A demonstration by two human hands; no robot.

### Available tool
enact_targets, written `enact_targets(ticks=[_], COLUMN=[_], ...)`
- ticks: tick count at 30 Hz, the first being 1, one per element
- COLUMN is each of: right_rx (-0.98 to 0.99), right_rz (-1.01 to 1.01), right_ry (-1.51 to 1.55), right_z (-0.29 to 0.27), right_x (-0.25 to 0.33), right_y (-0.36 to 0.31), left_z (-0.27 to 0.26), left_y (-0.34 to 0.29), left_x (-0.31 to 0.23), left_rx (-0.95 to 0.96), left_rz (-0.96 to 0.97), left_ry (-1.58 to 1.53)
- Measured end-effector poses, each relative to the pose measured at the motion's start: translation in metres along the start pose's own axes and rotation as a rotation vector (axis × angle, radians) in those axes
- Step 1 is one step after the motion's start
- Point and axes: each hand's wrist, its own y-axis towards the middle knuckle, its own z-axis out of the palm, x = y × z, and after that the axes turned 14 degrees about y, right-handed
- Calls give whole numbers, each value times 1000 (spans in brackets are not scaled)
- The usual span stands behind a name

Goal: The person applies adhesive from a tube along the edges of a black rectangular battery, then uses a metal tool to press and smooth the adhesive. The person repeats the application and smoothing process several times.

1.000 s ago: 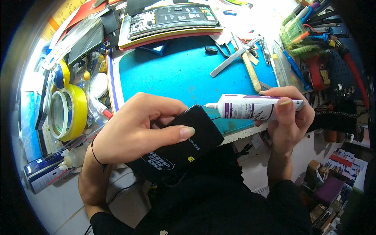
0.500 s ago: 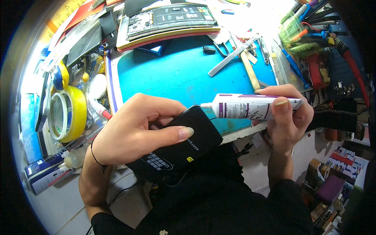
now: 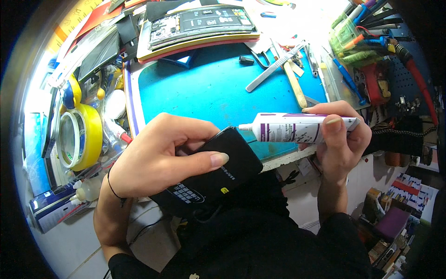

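Note:
My left hand (image 3: 162, 156) is closed round a flat black rectangular device (image 3: 234, 156), its thumb lying across the printed face. This looks like a phone-sized slab, tilted, held over my lap at the bench's front edge. My right hand (image 3: 341, 139) pinches a white and purple glue tube (image 3: 288, 127) between thumb and fingers. The tube lies level, and its thin nozzle points left at the device's upper corner. Whether the tip touches that edge is too small to tell. The fingers beneath the device are partly hidden.
On the blue mat (image 3: 195, 93) lie metal tweezers (image 3: 274, 69) and a wooden-handled tool (image 3: 295, 83). An opened phone (image 3: 200, 23) rests on a stack behind. Yellow tape rolls (image 3: 90, 135) stand at left. Pens and tools fill a clear holder (image 3: 346, 37) at right.
Almost nothing differs. Both hands keep their grips, and the nozzle stays at the device's corner, with only a very slight shift.

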Motion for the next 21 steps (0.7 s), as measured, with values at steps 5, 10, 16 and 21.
enact_targets(ticks=[5, 10, 16, 21], right_rx=[-3, 3, -19, -17], right_rz=[15, -40, -21, -38], right_ry=[89, 3, -33, -22], right_z=[-2, -8, 0, -7], right_x=[-1, -5, 1, -4], right_y=[-1, 0, 0, -2], left_z=[-4, -3, -2, -3], left_y=[1, 0, -1, -1], left_x=[2, 1, -1, 1], left_rx=[18, 14, 5, 36], left_rz=[34, 8, 18, -12], left_ry=[72, 30, 60, 7])
